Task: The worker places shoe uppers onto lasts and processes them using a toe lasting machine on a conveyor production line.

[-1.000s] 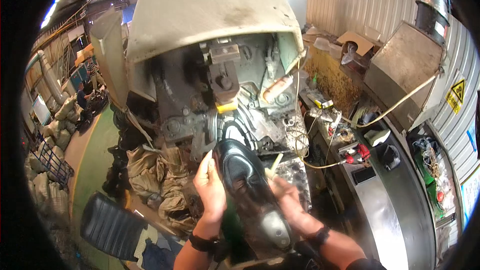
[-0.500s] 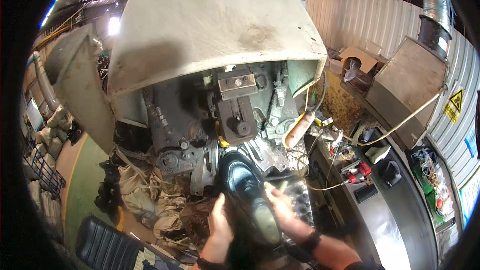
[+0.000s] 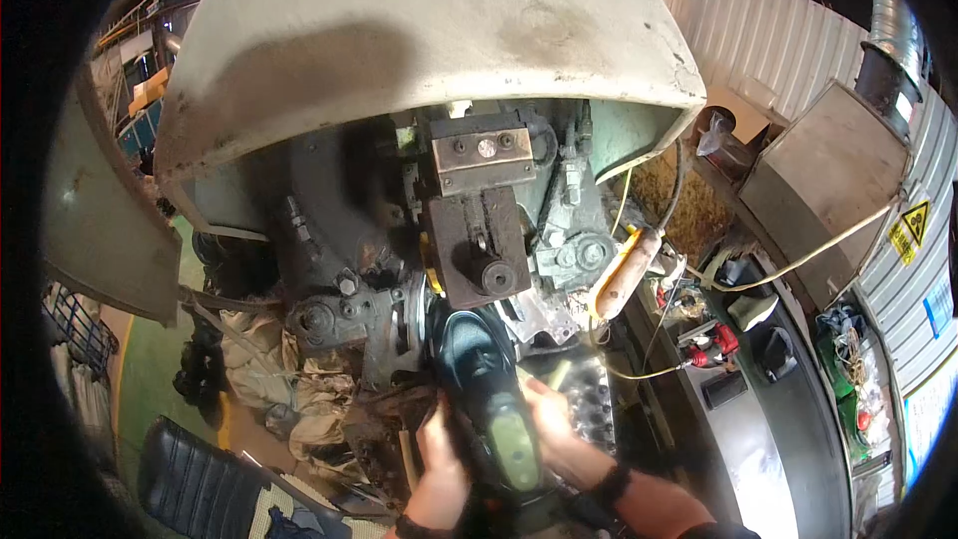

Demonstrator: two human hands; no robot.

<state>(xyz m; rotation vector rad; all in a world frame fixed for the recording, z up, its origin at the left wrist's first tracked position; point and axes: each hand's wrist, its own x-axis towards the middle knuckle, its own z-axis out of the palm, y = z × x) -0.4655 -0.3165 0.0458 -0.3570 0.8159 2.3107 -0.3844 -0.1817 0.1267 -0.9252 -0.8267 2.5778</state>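
A dark shoe upper [image 3: 474,364] sits on a last [image 3: 513,449] whose pale green top shows at the heel end. Its toe points away from me, close below the dark block [image 3: 477,245] of a machine and between the metal side plates. My left hand [image 3: 440,454] presses against the shoe's left side, its fingers partly hidden behind it. On the opposite side, my right hand [image 3: 555,429] grips the shoe near the heel, thumb along its edge. The underside of the shoe is hidden.
A big pale hood [image 3: 429,30] overhangs the machine. To the right hang a cable and a worn handheld lamp-like piece [image 3: 624,279], beside a bench [image 3: 758,459] with a red tool [image 3: 711,344]. Cloth sacks [image 3: 309,409] and a black padded seat [image 3: 200,479] are at left.
The shoe's toe has come nearer the machine's block, and the shoe stands straighter. My left hand has closed in against its side. The whole view has shifted toward the machine.
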